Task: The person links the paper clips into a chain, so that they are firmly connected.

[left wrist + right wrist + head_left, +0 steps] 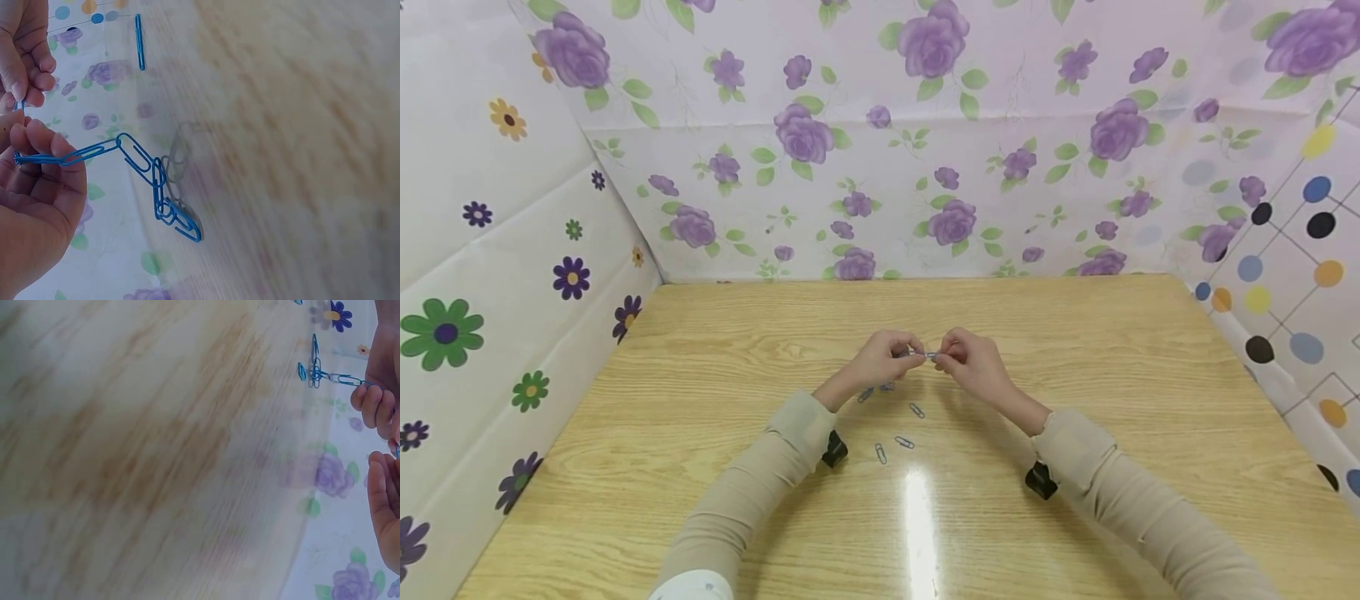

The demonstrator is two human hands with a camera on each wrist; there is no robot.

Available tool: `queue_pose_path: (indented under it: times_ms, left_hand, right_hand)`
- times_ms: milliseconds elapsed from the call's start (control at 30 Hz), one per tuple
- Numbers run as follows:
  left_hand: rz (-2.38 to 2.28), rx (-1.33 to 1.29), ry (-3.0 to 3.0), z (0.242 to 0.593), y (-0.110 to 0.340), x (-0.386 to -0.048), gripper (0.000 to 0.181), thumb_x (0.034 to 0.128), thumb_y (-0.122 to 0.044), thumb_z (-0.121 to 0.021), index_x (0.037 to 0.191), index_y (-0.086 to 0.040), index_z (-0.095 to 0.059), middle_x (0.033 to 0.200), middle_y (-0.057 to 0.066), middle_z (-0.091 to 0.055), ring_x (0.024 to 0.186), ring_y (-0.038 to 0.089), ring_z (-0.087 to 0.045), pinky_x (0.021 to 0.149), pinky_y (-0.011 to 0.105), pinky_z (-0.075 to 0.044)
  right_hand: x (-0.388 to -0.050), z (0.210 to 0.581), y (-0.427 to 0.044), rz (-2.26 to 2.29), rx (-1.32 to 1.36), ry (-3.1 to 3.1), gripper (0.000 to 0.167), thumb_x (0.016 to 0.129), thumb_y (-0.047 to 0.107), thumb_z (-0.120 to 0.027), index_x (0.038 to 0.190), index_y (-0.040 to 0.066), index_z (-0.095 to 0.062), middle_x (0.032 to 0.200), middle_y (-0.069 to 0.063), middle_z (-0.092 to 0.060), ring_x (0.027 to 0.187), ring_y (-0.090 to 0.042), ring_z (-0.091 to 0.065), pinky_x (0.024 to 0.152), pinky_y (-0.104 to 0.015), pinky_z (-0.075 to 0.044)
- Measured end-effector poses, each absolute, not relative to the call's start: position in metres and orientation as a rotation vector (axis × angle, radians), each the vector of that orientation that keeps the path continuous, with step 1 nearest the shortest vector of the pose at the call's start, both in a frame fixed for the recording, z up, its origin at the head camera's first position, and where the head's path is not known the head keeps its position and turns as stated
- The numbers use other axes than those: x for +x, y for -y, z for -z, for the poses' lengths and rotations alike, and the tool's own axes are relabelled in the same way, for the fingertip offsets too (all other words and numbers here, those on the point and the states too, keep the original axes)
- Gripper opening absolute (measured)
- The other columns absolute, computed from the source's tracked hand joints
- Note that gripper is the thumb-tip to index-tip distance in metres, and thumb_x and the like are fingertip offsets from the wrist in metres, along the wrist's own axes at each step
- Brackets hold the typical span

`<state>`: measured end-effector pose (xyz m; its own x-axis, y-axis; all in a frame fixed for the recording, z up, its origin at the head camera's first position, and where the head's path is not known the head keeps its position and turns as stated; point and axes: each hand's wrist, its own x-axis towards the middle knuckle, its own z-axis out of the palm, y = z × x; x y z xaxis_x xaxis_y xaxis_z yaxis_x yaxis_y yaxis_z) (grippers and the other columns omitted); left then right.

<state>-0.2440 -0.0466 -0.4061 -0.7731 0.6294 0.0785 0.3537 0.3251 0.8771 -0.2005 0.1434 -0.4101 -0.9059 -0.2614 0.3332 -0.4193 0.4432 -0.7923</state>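
Above the middle of the table, my left hand [880,363] and right hand [976,367] meet with their fingertips close together. The left hand pinches the end of a chain of linked blue paper clips [134,153]. That chain runs out past its fingers and droops down to the tabletop. Between the two hands a blue paper clip [931,355] shows, pinched by the right thumb and fingers. Fingers hide most of it, and I cannot tell whether it is hooked to the chain. In the right wrist view, part of the chain [345,379] hangs beyond the left fingers.
Nearer to me on the wooden table [715,367] lie loose paper clips: one [917,410] below the hands, another [905,442] and a third [881,453] further forward. Flower-patterned cloth [820,200] stands behind the table, with patterned sheets at both sides.
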Motion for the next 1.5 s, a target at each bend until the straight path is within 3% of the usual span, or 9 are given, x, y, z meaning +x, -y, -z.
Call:
queue_pose_path:
  times_ms: [233,533,767,867,1033,1267,1500]
  left_hand:
    - [-1.451,0.838,-2.341,0.405,0.051,-0.244,0.015,0.0911,-0.013,-0.056,0.097,0.0,-0.062,0.057,0.004,-0.047,0.051,0.016,-0.047,0.047,0.023,-0.039]
    - [-1.516,0.813,-2.329,0.396,0.056,-0.244,0.018,0.0919,-0.011,-0.054,0.099,0.004,-0.06,0.058,0.017,-0.049,0.063,0.047,-0.05,0.053,0.025,-0.042]
    - [-1.533,0.85,-2.285,0.379,0.057,-0.234,0.018,0.092,-0.006,-0.052,0.1,0.01,-0.058,0.062,0.027,-0.049,0.062,0.047,-0.048,0.065,0.052,-0.047]
    - [-1.559,0.836,-2.268,0.377,0.058,-0.233,0.016,0.0917,-0.005,-0.052,0.099,0.009,-0.058,0.061,0.026,-0.048,0.066,0.052,-0.046,0.069,0.057,-0.045]
    - [-1.577,0.832,-2.271,0.378,0.06,-0.234,0.012,0.0911,-0.004,-0.053,0.096,0.005,-0.059,0.062,0.028,-0.048,0.064,0.05,-0.046,0.066,0.055,-0.045]
    - [-1.56,0.852,-2.291,0.379,0.06,-0.234,0.013,0.0909,-0.004,-0.053,0.095,0.007,-0.059,0.063,0.029,-0.049,0.06,0.046,-0.047,0.056,0.037,-0.044]
    - [-1.556,0.851,-2.288,0.384,0.059,-0.237,0.015,0.0909,-0.004,-0.054,0.096,0.008,-0.059,0.06,0.026,-0.049,0.058,0.042,-0.047,0.058,0.041,-0.046]
  right_hand:
    - [-0.194,0.413,-0.145,-1.497,0.5,2.705,0.015,0.084,0.005,-0.063,0.094,-0.006,-0.059,0.074,-0.01,-0.066,0.065,-0.026,-0.062,0.056,-0.026,-0.048]
    - [-0.188,0.427,-0.137,-1.349,0.723,2.939,0.016,0.077,0.005,-0.069,0.092,-0.001,-0.068,0.076,-0.001,-0.061,0.063,-0.009,-0.05,0.057,-0.024,-0.043]
    - [-0.191,0.434,-0.13,-1.281,0.897,2.935,0.023,0.076,0.002,-0.07,0.099,0.0,-0.068,0.077,-0.002,-0.062,0.066,-0.009,-0.049,0.058,-0.022,-0.042]
    - [-0.193,0.435,-0.129,-1.211,1.001,2.908,0.024,0.076,0.001,-0.069,0.1,0.0,-0.068,0.074,-0.001,-0.061,0.064,-0.008,-0.047,0.057,-0.021,-0.041]
    - [-0.194,0.435,-0.126,-1.132,1.082,2.898,0.021,0.075,0.0,-0.069,0.096,0.001,-0.07,0.072,0.0,-0.059,0.062,-0.008,-0.044,0.057,-0.02,-0.038]
    - [-0.193,0.435,-0.127,-1.145,1.05,2.938,0.015,0.073,-0.002,-0.07,0.086,0.002,-0.066,0.076,-0.002,-0.059,0.07,-0.012,-0.051,0.064,-0.022,-0.043]
    - [-0.192,0.435,-0.133,-1.349,0.926,2.974,0.009,0.076,0.0,-0.069,0.081,0.002,-0.062,0.069,0.001,-0.06,0.061,-0.008,-0.052,0.057,-0.023,-0.045]
